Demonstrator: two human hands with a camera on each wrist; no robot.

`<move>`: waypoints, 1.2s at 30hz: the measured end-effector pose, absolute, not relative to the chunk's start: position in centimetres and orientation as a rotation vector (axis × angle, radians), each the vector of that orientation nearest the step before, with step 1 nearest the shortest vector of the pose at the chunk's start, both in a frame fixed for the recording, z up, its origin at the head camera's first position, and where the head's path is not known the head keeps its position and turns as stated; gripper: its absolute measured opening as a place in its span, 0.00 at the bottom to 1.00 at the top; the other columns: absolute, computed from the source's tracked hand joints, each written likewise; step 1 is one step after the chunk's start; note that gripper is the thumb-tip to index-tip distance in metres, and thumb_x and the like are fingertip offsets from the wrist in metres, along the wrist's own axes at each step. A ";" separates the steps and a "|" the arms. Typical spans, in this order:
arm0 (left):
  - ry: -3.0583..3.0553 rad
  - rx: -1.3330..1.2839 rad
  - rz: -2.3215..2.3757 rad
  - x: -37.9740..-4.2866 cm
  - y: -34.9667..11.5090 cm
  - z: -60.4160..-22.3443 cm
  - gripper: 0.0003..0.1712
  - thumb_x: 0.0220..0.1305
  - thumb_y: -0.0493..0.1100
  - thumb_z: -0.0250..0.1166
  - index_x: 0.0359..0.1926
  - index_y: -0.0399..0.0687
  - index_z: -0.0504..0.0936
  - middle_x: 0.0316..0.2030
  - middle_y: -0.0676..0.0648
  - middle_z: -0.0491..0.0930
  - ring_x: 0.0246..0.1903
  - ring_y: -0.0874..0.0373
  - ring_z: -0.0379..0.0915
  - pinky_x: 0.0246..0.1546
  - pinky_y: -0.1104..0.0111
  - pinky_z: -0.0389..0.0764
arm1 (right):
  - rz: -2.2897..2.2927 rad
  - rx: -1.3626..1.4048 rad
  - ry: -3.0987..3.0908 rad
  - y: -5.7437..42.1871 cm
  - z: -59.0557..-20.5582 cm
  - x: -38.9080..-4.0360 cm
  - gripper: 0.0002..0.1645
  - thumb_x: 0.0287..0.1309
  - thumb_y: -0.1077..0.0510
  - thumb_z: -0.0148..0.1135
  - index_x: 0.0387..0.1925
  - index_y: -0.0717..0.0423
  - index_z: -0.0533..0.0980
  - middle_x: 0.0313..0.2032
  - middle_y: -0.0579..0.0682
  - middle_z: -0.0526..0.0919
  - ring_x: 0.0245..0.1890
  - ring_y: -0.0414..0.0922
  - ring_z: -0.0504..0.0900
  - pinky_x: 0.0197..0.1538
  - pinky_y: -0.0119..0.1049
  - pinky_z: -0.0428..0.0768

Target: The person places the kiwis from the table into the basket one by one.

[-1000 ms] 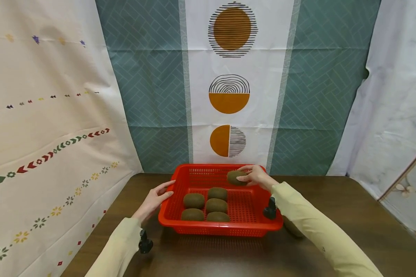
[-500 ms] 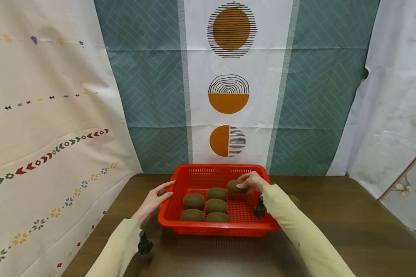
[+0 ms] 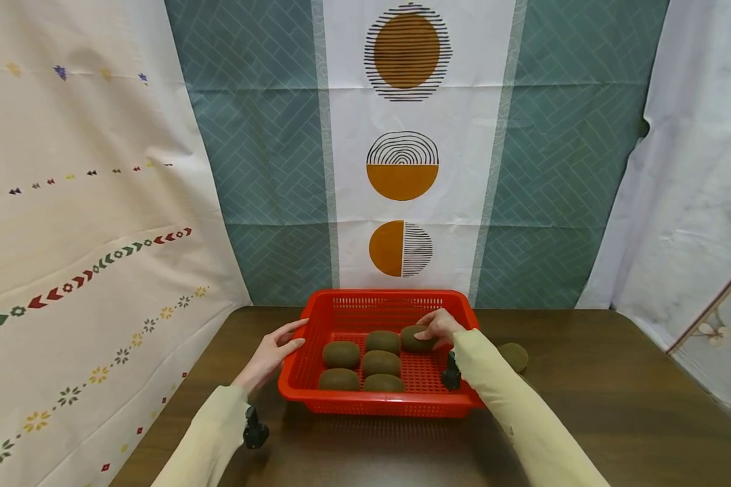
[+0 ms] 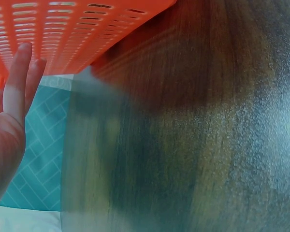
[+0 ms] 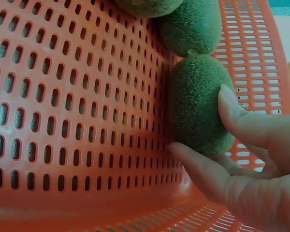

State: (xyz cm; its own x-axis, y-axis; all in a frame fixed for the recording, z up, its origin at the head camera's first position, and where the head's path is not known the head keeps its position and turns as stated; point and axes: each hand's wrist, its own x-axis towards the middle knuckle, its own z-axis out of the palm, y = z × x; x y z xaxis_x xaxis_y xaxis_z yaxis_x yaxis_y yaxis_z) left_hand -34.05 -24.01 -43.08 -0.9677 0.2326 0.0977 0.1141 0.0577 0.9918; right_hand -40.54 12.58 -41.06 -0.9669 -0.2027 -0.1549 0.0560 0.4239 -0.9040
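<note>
My right hand (image 3: pixel 441 327) grips a brown, fuzzy kiwi (image 5: pixel 198 104) low inside a red slotted basket (image 3: pixel 380 404). In the right wrist view, thumb and fingers lie around the near end of this kiwi, and its far end touches another kiwi (image 5: pixel 193 26). Several more kiwis (image 3: pixel 380 363) lie in the left and middle of the basket. My left hand (image 3: pixel 268 355) rests at the basket's left rim with fingers extended. In the left wrist view, the fingers (image 4: pixel 20 72) lie against the slotted outer wall.
Beside the basket on the right, another kiwi (image 3: pixel 514 356) lies on the dark wooden table (image 3: pixel 585 406), partly behind my right sleeve. A patterned cloth (image 3: pixel 402 203) hangs behind the table, and a pale embroidered cloth (image 3: pixel 97 270) hangs on the left.
My right hand has lowered the kiwi from above the basket's back part down to the basket floor, beside the others. My left hand has stayed at the rim.
</note>
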 end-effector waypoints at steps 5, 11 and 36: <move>2.221 0.375 2.067 -34.1 -24.0 -43.1 0.31 0.61 0.41 0.60 0.64 0.48 0.63 0.53 0.34 0.69 0.44 0.42 0.73 0.38 0.52 0.75 | -1.569 -0.115 2.467 12.4 -41.1 -40.7 0.21 0.48 0.70 0.64 0.45 0.75 0.73 0.38 0.63 0.77 0.32 0.51 0.76 0.36 0.53 0.77; 2.226 0.382 2.068 -34.1 -24.0 -43.1 0.31 0.61 0.41 0.60 0.64 0.48 0.63 0.53 0.34 0.69 0.44 0.42 0.73 0.38 0.53 0.76 | -1.547 -0.222 2.526 12.6 -40.2 -40.9 0.21 0.48 0.69 0.64 0.45 0.76 0.73 0.40 0.63 0.78 0.26 0.46 0.73 0.35 0.41 0.78; 2.271 0.482 2.050 -34.1 -24.1 -43.5 0.29 0.63 0.41 0.58 0.64 0.43 0.62 0.50 0.34 0.71 0.41 0.43 0.75 0.35 0.53 0.77 | -1.524 -0.595 2.230 15.4 -33.3 -40.0 0.27 0.56 0.61 0.60 0.56 0.69 0.67 0.50 0.64 0.73 0.44 0.54 0.76 0.44 0.53 0.74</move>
State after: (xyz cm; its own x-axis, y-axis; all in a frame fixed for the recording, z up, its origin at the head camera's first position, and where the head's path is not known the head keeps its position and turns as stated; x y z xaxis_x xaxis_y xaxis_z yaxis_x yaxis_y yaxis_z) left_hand -34.13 -24.07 -43.55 -0.9506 0.2573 0.1738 0.1991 0.0759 0.9770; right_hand -39.98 15.39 -33.30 -0.8410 -0.5369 -0.0675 -0.1323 0.3251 -0.9364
